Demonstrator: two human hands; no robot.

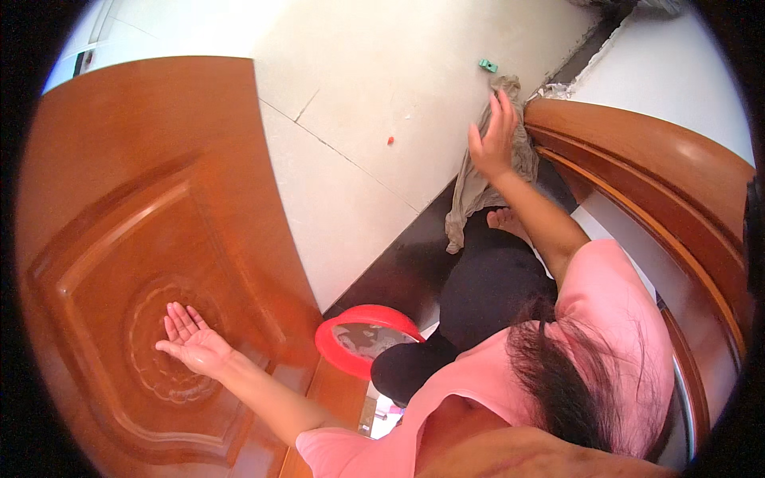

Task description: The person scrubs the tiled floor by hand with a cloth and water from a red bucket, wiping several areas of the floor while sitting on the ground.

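Note:
My left hand (196,346) is spread palm up in front of the carved panel of a brown wooden door (239,179), holding nothing; whether its back touches the door I cannot tell. Over a crumpled grey-brown cloth (472,191) is my right hand (496,134), fingers apart. The cloth lies across the dark threshold and the floor by the door frame; my hand's contact with it is unclear. A red plastic basin (337,352) of cloudy, foamy water stands beside my knee.
A wooden door frame (645,128) rises at the right, by a white wall with a chipped edge. On the pale tiled floor (346,197) lie a small green block (487,65) and a small red bit (390,141). A dark stone threshold (394,269) runs under the doorway.

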